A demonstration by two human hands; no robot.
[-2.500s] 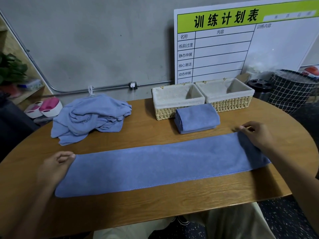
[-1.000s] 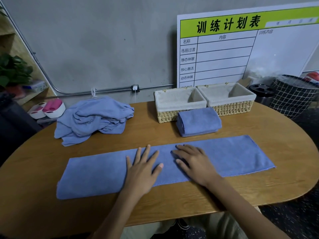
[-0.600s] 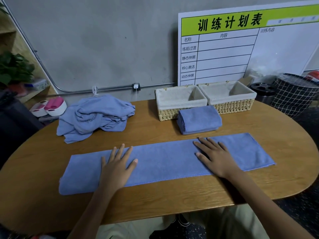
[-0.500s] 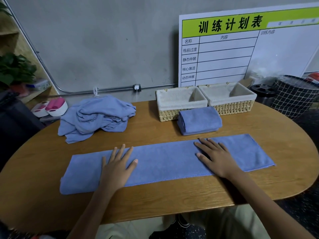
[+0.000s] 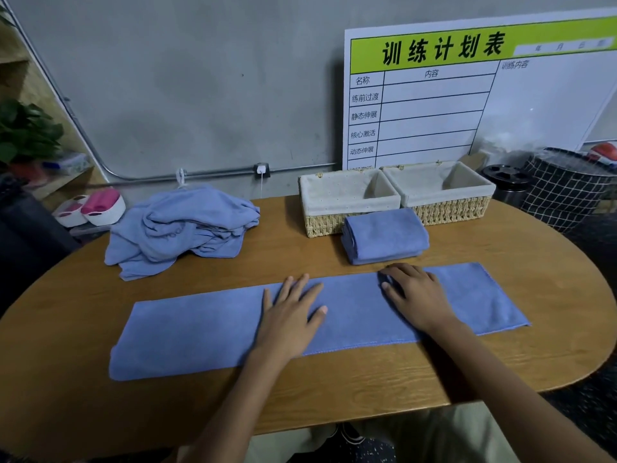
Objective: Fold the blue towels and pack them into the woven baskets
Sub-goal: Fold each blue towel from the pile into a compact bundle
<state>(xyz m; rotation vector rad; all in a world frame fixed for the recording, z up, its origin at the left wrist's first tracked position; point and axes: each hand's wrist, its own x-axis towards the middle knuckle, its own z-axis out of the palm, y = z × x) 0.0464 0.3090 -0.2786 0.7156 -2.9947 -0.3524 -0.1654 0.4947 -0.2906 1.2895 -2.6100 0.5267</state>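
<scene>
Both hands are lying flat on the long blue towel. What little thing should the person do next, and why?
Probably take one short end of the long towel and fold it over to the other end. It already lies smooth in a narrow strip under the flat left hand and right hand, but it is much longer than the folded towel and the baskets.

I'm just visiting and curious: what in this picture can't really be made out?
- Left basket floor: head view, hidden by its near wall.
- Crumpled towel pile: how many towels, folds overlap.
- Whiteboard: cut off by the right edge.
- Long towel under the left hand and right hand: covered.
</scene>
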